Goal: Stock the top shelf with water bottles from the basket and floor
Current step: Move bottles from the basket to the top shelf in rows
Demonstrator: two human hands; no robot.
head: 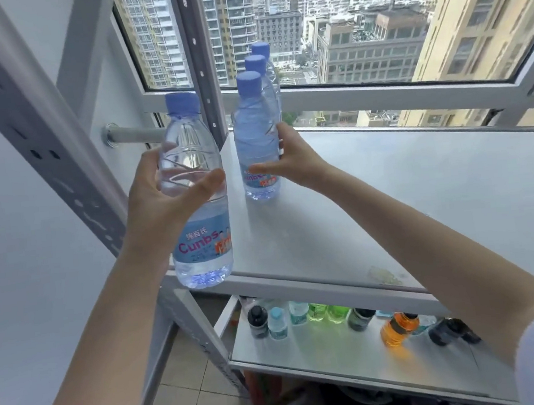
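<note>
**Fourth bottle waits as a row forms on the top shelf**

A person's right hand (291, 160) is wrapped around the front one of three clear plastic water bottles with blue caps (256, 145), which stands upright on the pale grey metal top shelf (405, 209), thumb across its label and fingers behind it. The other two bottles of that row stand directly behind the front bottle, toward the window (357, 33). The left hand (165, 195) grips a fourth clear blue-capped water bottle (195, 195) by its waist, held upright in the air to the left of the front bottle and nearer the camera, its base level with the shelf's front edge.

The step in hand appears to be seating the front bottle in line. It would be done well by letting go only once the base sits flat, then setting the held bottle down just in front of it, clear of the lip.

The dark perforated upright post (197, 63) rises just left of the front bottle, so there is little room on that side. Rightward of the front bottle the shelf surface lies bare, offering ample room. Below the front bottle, a lower shelf (320, 346) carries assorted coloured drinks. No basket can be made out.
</note>
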